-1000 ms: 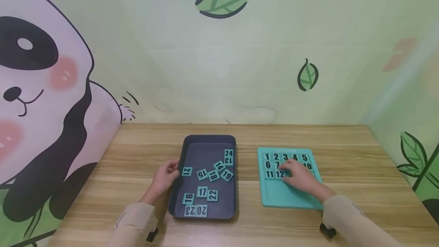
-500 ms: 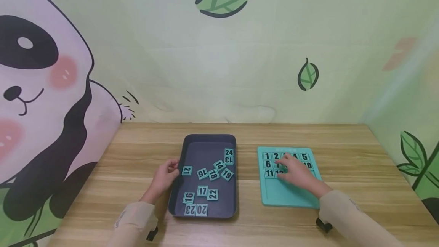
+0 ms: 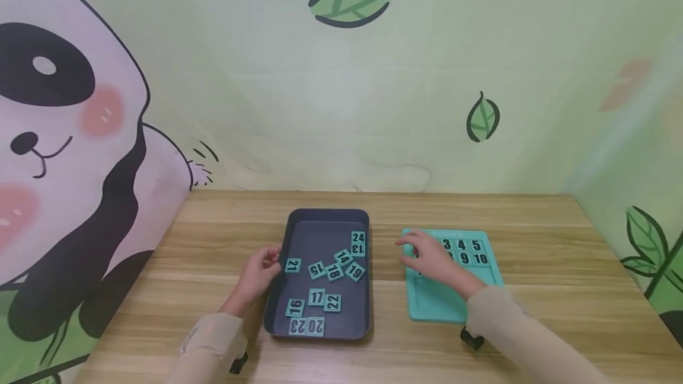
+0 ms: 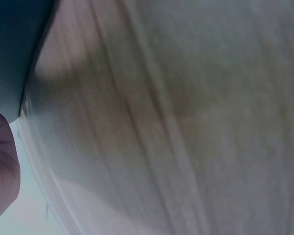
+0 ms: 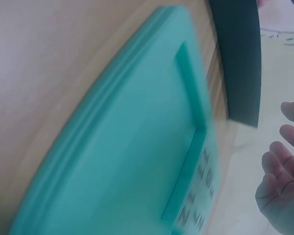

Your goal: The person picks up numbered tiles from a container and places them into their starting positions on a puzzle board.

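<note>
My left hand (image 3: 256,280) grips the left rim of a dark blue tray (image 3: 320,229), thumb and bent fingers at the edge. In the left wrist view only part of the left hand (image 4: 2,166) shows, against the tray wall (image 4: 14,54). Loose number tiles lie in the tray, among them 17 (image 3: 316,297), 14 (image 3: 343,257) and 21 (image 3: 292,265). My right hand (image 3: 434,259) hovers over the left part of a turquoise number board (image 3: 437,304), thumb and fingers apart, holding nothing. Tiles such as 5 (image 3: 476,245) and 10 (image 3: 481,259) sit in its upper rows; the hand hides others.
Tray and board stand side by side on a wooden table (image 3: 395,348), with a gap between them. A backdrop (image 3: 256,76) with a panda and leaves rises behind the table's rear edge.
My right hand has moved left across the board toward the tray, uncovering tiles 3, 4 and 9. The left hand stays at the tray rim.
</note>
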`<state>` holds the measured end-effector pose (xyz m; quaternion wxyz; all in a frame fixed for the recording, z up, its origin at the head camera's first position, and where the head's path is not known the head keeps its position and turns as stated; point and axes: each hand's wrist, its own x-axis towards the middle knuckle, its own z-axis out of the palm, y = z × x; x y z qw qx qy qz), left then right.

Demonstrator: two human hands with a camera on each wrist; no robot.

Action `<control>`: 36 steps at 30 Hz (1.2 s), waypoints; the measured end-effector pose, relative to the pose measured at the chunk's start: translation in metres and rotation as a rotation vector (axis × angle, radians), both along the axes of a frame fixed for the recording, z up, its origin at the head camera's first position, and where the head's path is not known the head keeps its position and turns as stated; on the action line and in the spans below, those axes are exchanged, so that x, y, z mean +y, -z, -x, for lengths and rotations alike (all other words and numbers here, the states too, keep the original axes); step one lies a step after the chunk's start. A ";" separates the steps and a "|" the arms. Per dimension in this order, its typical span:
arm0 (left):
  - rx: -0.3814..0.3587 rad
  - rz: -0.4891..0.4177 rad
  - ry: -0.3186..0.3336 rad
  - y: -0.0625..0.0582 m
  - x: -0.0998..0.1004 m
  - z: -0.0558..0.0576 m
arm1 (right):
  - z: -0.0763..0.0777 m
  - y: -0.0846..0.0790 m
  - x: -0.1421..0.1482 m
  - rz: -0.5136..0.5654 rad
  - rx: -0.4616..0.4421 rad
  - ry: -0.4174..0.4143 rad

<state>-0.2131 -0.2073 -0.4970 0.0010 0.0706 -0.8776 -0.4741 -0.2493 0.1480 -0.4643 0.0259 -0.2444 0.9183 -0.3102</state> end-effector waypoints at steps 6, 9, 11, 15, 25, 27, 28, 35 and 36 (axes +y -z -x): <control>-0.013 -0.013 -0.001 0.001 0.000 0.000 | 0.003 -0.002 -0.026 0.011 -0.004 -0.037; -0.024 -0.017 -0.002 0.000 0.000 0.001 | 0.004 -0.002 -0.038 0.008 -0.028 -0.045; -0.031 -0.016 -0.004 0.000 0.000 0.001 | 0.005 -0.002 -0.045 -0.003 -0.037 -0.049; -0.029 -0.014 -0.004 -0.001 0.000 0.001 | 0.008 -0.001 -0.059 -0.020 -0.048 -0.073; -0.017 -0.012 -0.006 0.000 0.000 0.001 | 0.020 0.004 -0.079 -0.176 -0.038 -0.170; -0.019 -0.012 -0.007 0.001 0.000 0.001 | 0.021 0.005 -0.082 -0.201 -0.039 -0.170; -0.020 -0.012 -0.007 0.001 0.000 0.001 | 0.022 0.006 -0.083 -0.215 -0.039 -0.169; -0.028 -0.009 -0.014 0.002 0.000 0.001 | 0.028 0.009 -0.090 -0.306 -0.057 -0.124; -0.025 -0.008 -0.015 0.002 0.000 0.001 | 0.029 0.009 -0.091 -0.315 -0.058 -0.115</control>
